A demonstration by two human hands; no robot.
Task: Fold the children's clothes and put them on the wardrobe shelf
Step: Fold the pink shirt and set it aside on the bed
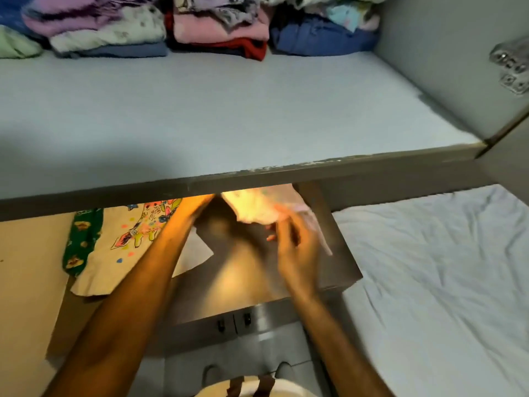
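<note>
The pale blue wardrobe shelf (229, 110) fills the upper half of the view, and its grey front edge crosses the middle. Three stacks of folded clothes stand at the back: left (106, 32), middle (220, 30), right (320, 35). Just under the shelf edge hangs a pale white-and-pink garment (254, 209). My right hand (294, 247), blurred, grips its lower part. My left hand (200, 206) reaches up beside the garment, its fingers hidden behind the shelf edge. A cream cartoon-print garment (123, 247) and a green printed one (80, 242) lie unfolded at lower left.
The two unfolded garments rest on a beige surface (25, 267). A grey cabinet (340, 253) stands below my hands. A bed with a white sheet (435, 267) lies at the right. The wardrobe's side wall carries a metal hinge (512, 67).
</note>
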